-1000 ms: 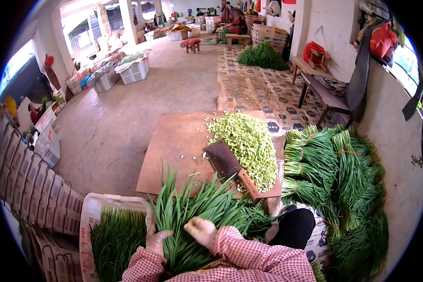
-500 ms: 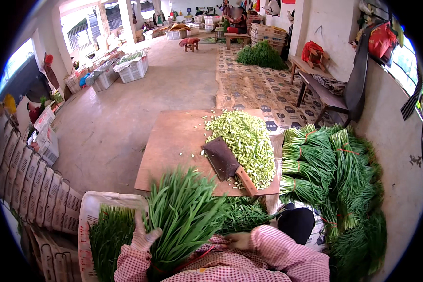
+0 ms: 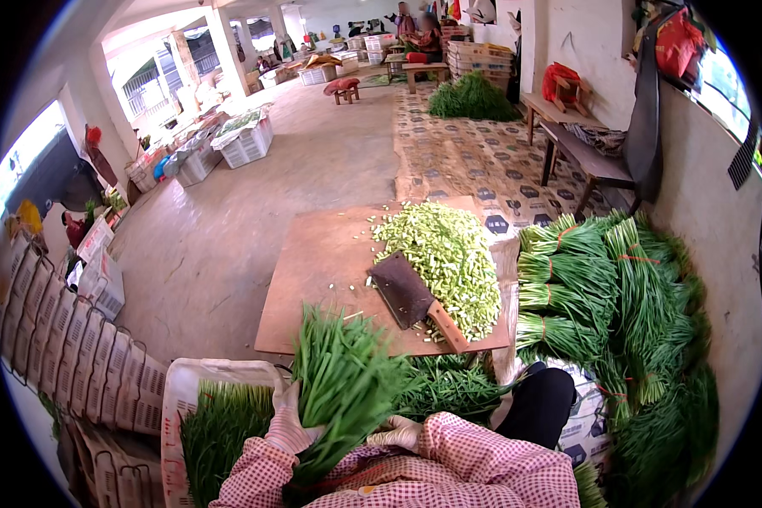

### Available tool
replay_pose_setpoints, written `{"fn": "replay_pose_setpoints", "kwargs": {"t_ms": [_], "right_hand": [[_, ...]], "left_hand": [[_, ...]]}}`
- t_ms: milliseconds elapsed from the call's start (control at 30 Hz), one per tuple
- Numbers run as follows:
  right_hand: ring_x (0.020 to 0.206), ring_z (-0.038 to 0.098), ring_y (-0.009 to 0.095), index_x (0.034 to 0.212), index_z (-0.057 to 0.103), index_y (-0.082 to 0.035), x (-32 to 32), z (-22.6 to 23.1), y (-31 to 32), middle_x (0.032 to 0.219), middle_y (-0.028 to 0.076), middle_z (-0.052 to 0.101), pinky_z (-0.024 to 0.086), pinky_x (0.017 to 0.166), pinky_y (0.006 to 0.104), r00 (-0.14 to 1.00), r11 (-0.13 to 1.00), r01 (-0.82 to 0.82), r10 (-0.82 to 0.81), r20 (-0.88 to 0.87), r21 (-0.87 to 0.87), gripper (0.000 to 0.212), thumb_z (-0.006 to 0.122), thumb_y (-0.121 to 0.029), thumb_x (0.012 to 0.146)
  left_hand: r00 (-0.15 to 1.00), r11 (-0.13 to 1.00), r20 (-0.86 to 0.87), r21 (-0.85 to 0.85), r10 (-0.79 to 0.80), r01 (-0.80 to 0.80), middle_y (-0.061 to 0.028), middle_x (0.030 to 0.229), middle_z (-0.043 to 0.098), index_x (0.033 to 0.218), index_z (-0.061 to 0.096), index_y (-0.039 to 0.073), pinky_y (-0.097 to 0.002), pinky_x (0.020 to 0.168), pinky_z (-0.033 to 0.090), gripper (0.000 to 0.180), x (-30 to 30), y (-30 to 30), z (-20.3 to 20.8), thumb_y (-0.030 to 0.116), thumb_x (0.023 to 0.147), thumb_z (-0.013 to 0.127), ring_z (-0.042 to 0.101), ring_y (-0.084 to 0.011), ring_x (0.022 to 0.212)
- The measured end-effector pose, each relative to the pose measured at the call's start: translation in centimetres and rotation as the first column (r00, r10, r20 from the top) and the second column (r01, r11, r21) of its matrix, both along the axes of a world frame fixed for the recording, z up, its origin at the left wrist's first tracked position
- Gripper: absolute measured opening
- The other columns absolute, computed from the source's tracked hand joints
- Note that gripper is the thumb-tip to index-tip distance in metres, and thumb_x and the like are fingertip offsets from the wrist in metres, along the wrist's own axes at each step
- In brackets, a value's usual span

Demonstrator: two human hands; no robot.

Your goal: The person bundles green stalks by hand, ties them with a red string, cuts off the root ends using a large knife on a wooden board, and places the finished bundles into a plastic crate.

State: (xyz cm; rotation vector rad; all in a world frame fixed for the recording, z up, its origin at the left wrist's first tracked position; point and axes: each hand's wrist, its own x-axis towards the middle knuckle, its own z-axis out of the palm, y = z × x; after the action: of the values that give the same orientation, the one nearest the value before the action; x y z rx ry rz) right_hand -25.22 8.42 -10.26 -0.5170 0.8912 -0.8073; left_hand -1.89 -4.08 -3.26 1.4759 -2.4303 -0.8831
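Note:
My left hand [image 3: 291, 426], in a pale glove, is closed around a bunch of garlic chives [image 3: 343, 372], its leaves fanning upward over the near edge of the cutting board [image 3: 300, 279]. Close to the bunch's right side is my right hand [image 3: 397, 433], also gloved, with fingers curled together; whatever they may hold is hidden. On the board, a cleaver [image 3: 405, 292] with a wooden handle lies against a heap of chopped pale green stalks [image 3: 449, 262]. More loose green leaves [image 3: 449, 389] lie below the board's front edge.
A white crate [image 3: 220, 370] of upright chives stands at my left, beside stacked crates [image 3: 85, 330]. Tied green bundles [image 3: 576, 288] pile up on the right by the wall. Benches [image 3: 588, 157] stand farther back, and a person [image 3: 425, 42] sits at the far end.
The chive bunch has tilted and shifted right, its leaves narrower together. My left hand moved slightly right with it; my right hand came out from near my lap toward the bunch.

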Motion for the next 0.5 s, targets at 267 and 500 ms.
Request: {"fn": "replay_pose_setpoints", "kwargs": {"t_ms": [267, 500], "right_hand": [[0.13, 0.044, 0.027, 0.148, 0.028, -0.006, 0.9, 0.6, -0.8, 0.146, 0.016, 0.041, 0.042, 0.105, 0.037, 0.993, 0.991, -0.083, 0.091, 0.079, -0.104, 0.085, 0.08, -0.01, 0.08], [0.113, 0.06, 0.027, 0.134, 0.047, 0.0, -0.5, -0.1, -0.1, 0.127, 0.013, 0.06, 0.049, 0.097, 0.0406, 0.824, 0.9, 0.428, -0.349, 0.446, -0.087, 0.057, 0.072, -0.004, 0.083]], "left_hand": [[0.99, 0.983, 0.114, -0.151, -0.084, 0.101, -0.0264, 0.134, 0.049, 0.151, 0.011, 0.002, -0.0359, 0.103, 0.042, 0.109, 6.2, -3.5, -7.1, 0.027, 0.071, 0.082, 0.049, -0.0333, 0.126], [0.979, 0.989, -0.189, 0.143, 0.074, -0.047, -0.0125, 0.115, 0.065, 0.133, 0.043, -0.005, -0.0314, 0.094, 0.049, 0.067, -0.3, 4.2, 4.6, 0.004, 0.075, 0.074, 0.062, -0.0182, 0.104]]}}
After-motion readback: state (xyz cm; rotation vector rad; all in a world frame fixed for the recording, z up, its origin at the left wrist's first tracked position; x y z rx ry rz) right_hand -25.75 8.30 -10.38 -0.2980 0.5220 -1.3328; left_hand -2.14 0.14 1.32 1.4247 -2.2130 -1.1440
